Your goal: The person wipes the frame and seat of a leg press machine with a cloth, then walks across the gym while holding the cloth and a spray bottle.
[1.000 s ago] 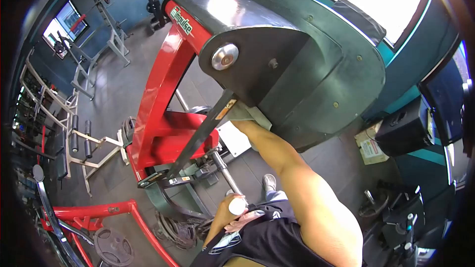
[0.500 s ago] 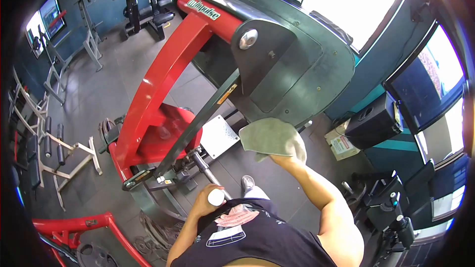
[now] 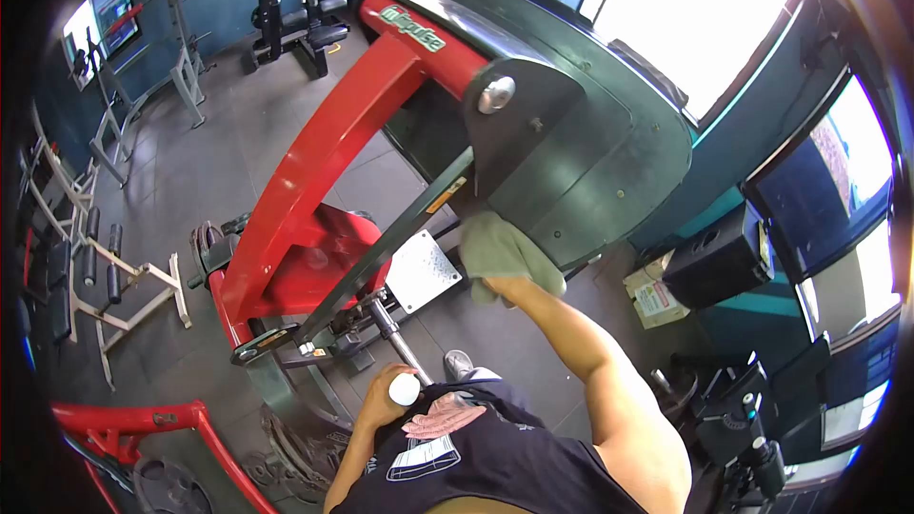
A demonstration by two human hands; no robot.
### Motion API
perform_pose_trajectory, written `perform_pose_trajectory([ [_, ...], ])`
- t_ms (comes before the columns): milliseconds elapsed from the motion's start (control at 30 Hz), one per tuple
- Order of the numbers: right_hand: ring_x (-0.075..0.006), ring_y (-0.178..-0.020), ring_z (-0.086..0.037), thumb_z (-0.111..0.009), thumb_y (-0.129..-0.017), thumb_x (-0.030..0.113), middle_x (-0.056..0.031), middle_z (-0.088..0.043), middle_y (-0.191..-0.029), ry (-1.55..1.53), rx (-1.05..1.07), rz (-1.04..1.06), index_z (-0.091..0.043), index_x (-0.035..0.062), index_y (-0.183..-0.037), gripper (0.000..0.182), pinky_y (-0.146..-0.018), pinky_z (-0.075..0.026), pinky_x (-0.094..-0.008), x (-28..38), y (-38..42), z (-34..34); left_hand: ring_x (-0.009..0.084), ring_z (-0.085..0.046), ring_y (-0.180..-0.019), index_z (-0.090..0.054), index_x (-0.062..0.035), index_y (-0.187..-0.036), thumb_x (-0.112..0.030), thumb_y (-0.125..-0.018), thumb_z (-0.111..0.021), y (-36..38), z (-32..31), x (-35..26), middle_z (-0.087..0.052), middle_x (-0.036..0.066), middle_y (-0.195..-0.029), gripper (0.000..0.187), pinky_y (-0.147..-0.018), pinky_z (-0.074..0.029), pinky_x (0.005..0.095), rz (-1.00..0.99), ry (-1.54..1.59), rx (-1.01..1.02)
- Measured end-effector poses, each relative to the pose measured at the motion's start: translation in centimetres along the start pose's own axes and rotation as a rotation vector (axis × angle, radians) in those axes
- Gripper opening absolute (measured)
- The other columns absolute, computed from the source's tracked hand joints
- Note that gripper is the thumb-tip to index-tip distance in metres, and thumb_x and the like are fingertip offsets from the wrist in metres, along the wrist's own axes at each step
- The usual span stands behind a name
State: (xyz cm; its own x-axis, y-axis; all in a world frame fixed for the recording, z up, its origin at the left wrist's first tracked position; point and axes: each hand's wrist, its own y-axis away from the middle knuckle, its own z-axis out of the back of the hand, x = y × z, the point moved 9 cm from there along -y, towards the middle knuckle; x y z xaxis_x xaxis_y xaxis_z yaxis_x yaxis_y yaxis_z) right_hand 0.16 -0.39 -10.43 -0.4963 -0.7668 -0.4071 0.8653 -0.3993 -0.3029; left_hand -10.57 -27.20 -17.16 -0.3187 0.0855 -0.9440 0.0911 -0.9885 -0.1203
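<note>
My left hand (image 3: 384,398) is wrapped round a container with a white top (image 3: 404,389), held upright near my waist. A grey-green cloth (image 3: 505,252) covers most of my right hand (image 3: 509,287), whose fingers are hidden beneath it. The cloth lies against the lower left edge of a large dark green machine panel (image 3: 590,162). Beside the panel, a red machine arm (image 3: 324,152) curves down to the left, joined to it by a dark bar (image 3: 390,243). A pink cloth (image 3: 445,415) rests at the front of my black shirt.
A white perforated plate (image 3: 422,271) lies low beyond my hands. Another red frame (image 3: 124,416) stands at lower left, with weight plates near it. Metal racks line the left side. A black box (image 3: 719,246) and a cardboard box (image 3: 655,295) are at right.
My right hand has moved left with the grey-green cloth along the panel's lower edge. The container in my left hand has shifted slightly left in view.
</note>
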Motion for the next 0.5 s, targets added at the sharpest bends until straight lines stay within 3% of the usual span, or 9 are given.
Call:
perform_pose_trajectory([
  [33, -0.029, -0.079, -0.068, -0.069, -0.08, 0.018, -0.0158, -0.07, -0.086, 0.001, 0.049, 0.017, -0.071, 0.0086, -0.083, 0.01, -0.071, -0.052, -0.0378, -0.7, -2.0, -0.8, 0.0321, -0.063, -0.099, -0.066, -0.0086, -0.109, -0.013, -0.063, -0.087, -0.5, -0.3, -0.2, -0.065, 0.013, -0.105, 0.05, -0.086, -0.05, 0.0392, 0.011, 0.023, 0.011],
  [100, -0.0317, -0.103, -0.062, -0.055, -0.089, 0.019, -0.0191, -0.065, -0.109, -0.335, 0.364, -0.226, -0.064, 0.0034, -0.113, 0.029, -0.089, -0.047, -0.0419, -2.3, -4.2, -0.7, 0.0322, -0.063, -0.099, -0.066, -0.0086, -0.109, -0.013, -0.063, -0.087, -1.4, -1.5, -0.4, -0.065, 0.013, -0.105, 0.051, -0.086, -0.05, 0.0393, 0.03, -0.023, 0.049],
  [133, -0.031, -0.104, -0.062, -0.056, -0.089, 0.018, -0.0188, -0.065, -0.11, -0.381, 0.383, -0.25, -0.064, 0.0035, -0.113, 0.03, -0.09, -0.047, -0.0413, -2.5, -4.1, -2.0, 0.0323, -0.063, -0.099, -0.066, -0.0087, -0.109, -0.013, -0.063, -0.087, -1.7, -2.0, -0.5, -0.065, 0.013, -0.105, 0.051, -0.086, -0.05, 0.0393, 0.04, -0.047, 0.068],
  [333, -0.0273, -0.108, -0.061, -0.059, -0.085, 0.018, -0.0166, -0.063, -0.114, -0.349, 0.108, -0.192, -0.062, 0.0045, -0.114, 0.033, -0.093, -0.047, -0.0377, -2.8, 5.6, 1.2, 0.0319, -0.064, -0.099, -0.067, -0.0075, -0.108, -0.014, -0.064, -0.085, -4.3, -3.5, 0.4, -0.066, 0.013, -0.106, 0.048, -0.087, -0.05, 0.0386, 0.051, -0.054, 0.106],
  [433, -0.0254, -0.11, -0.06, -0.06, -0.083, 0.018, -0.0156, -0.063, -0.116, -0.325, 0.011, -0.255, -0.062, 0.005, -0.114, 0.034, -0.095, -0.047, -0.036, -6.0, 9.6, 5.0, 0.031, -0.065, -0.099, -0.067, -0.0074, -0.108, -0.014, -0.064, -0.085, -5.8, -3.6, -0.3, -0.066, 0.013, -0.106, 0.047, -0.086, -0.051, 0.0377, 0.088, -0.049, 0.105],
  [500, -0.0282, -0.114, -0.057, -0.062, -0.082, 0.023, -0.0151, -0.061, -0.12, -0.312, -0.047, -0.315, -0.06, 0.0069, -0.118, 0.04, -0.097, -0.044, -0.0391, -9.3, 9.3, 8.5, 0.0304, -0.065, -0.099, -0.067, -0.0074, -0.109, -0.015, -0.065, -0.085, -6.9, -4.0, -0.5, -0.066, 0.013, -0.107, 0.048, -0.086, -0.051, 0.0373, 0.098, -0.068, 0.138],
])
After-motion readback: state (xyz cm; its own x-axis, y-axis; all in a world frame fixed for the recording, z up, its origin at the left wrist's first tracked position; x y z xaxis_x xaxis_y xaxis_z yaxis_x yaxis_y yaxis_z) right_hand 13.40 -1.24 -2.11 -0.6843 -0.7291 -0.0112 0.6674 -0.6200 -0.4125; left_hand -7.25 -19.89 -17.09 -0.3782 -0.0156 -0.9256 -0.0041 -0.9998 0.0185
